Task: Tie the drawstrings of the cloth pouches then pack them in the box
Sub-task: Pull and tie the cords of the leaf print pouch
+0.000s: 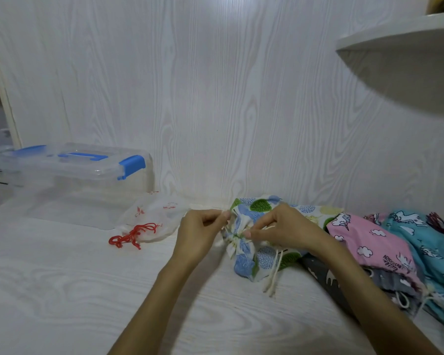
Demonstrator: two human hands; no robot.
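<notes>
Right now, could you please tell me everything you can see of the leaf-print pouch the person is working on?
The leaf-print pouch looks like thin white cotton printed with green and blue leaves. It lies on the white table, its mouth gathered into pleats and facing left. The left hand and right hand both pinch at the gathered neck. A cream drawstring trails toward the camera. Its right edge meets the pile of other pouches.
</notes>
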